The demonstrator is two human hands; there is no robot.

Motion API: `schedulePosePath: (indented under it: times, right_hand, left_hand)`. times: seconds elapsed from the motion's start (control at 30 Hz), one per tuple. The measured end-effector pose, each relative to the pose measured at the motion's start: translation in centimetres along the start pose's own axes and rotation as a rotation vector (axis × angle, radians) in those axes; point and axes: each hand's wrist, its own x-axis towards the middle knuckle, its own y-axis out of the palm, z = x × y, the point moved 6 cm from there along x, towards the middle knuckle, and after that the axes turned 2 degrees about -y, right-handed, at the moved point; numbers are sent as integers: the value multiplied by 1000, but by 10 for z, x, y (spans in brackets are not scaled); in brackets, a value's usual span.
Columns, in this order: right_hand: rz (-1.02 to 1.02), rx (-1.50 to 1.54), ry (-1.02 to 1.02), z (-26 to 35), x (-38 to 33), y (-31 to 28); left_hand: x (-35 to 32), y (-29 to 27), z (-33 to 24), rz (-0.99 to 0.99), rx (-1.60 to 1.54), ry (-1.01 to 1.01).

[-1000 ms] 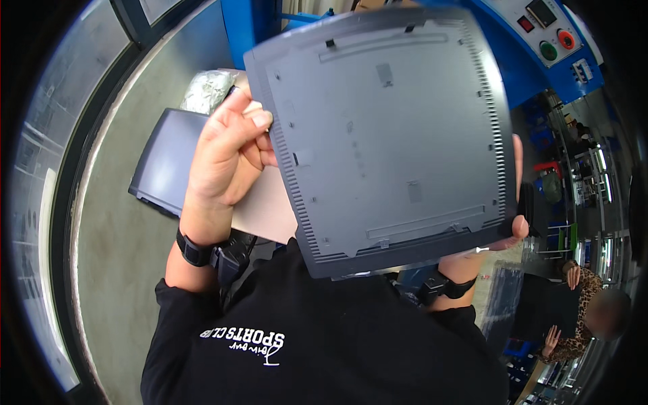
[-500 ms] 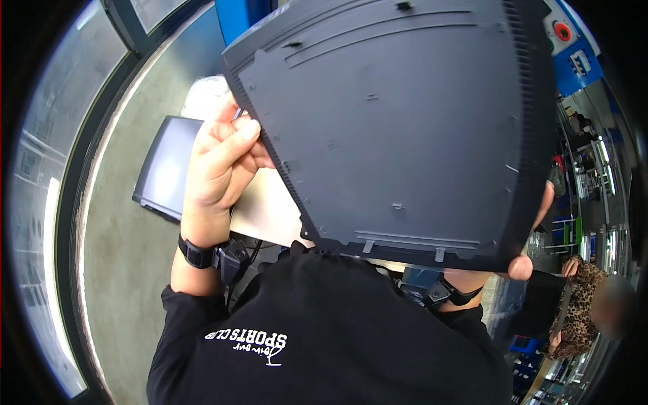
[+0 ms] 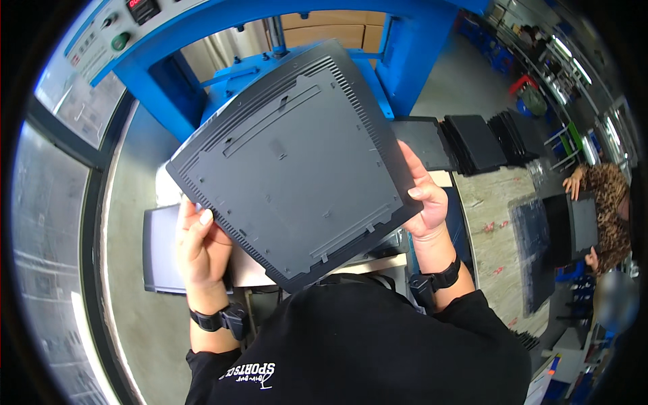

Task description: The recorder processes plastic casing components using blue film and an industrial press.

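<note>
Grey plastic panel (image 3: 297, 162) gripped by both hands, blue machine (image 3: 405, 47) behind, perhaps a press

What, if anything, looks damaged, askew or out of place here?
Nothing stands out. The dark grey plastic panel is held tilted between the left hand and right hand, with no visible cracks. More dark panels stand stacked behind it.

A blue press frame (image 3: 405, 40) is seen at the top; dark panels (image 3: 486, 138) are stacked upper right, beside a co-worker's hand (image 3: 575, 181).
</note>
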Motion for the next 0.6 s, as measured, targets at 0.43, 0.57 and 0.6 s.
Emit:
schedulePosePath:
  times: [0.43, 0.57, 0.6]
  right_hand:
    - [-467, -624, 192, 17, -127, -62]
    - [-357, -221, 134, 10, -116, -30]
    - [-388, -174, 110, 18, -119, -35]
  left_hand:
    - [40, 63, 105, -164, -38, -172]
    - [39, 117, 170, -91, 29, -234]
    - [37, 125, 186, -79, 3, -322]
